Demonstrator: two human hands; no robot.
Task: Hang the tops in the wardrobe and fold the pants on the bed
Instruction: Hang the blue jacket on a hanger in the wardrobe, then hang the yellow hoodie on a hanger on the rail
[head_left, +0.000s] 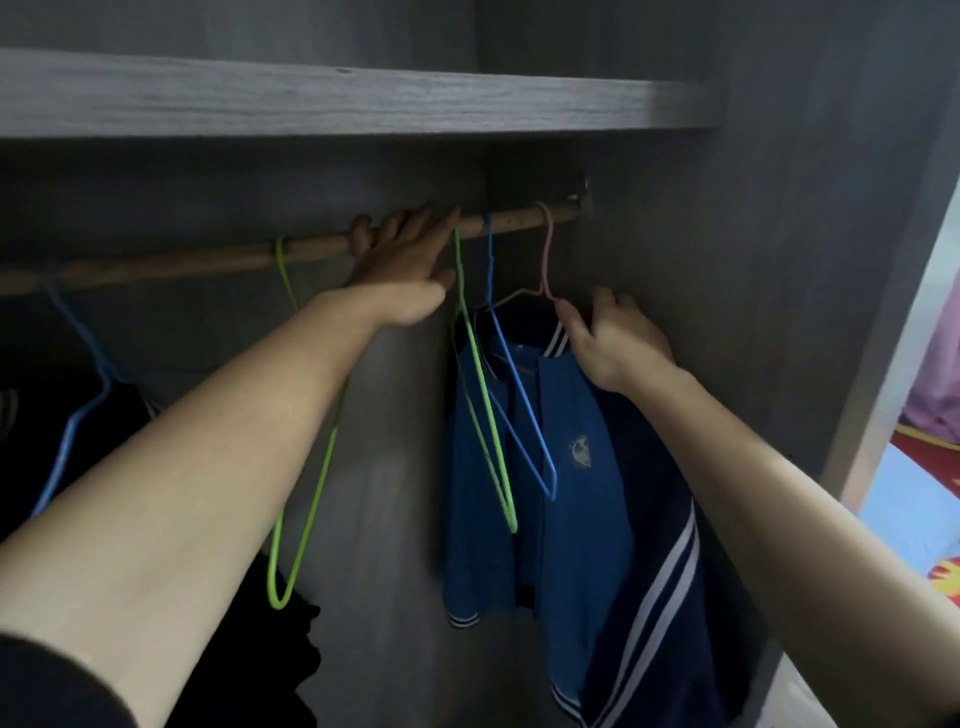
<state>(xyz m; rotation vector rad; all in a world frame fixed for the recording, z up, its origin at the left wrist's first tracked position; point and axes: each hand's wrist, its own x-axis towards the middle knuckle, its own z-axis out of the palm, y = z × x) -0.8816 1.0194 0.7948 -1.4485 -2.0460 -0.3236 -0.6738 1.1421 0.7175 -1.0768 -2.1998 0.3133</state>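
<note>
Wondering where the blue jacket (571, 467) is rn, wardrobe yet?

Reply: yep, hanging on a pink hanger (546, 270) at the 3 o'clock end of the wooden rail (208, 257). Right hand (618, 343) pinches its shoulder, fingers curled. Left hand (410, 260) lies on the rail at 10 o'clock of that, fingers mostly straight, gripping nothing.

The head-worn wide-angle camera is looking forward from close in front of the grey wood-grain wardrobe shelf (363, 93), facing straight into the cupboard, its lens bowing the edges. The brown wooden rod (208, 260) and pink wire hanger (546, 244) are sitting at arm's reach, with the left hand (405, 260) and right hand (618, 343) stretching in from the lower corners. Light-blue fabric (904, 509) is showing past the right side.
</note>
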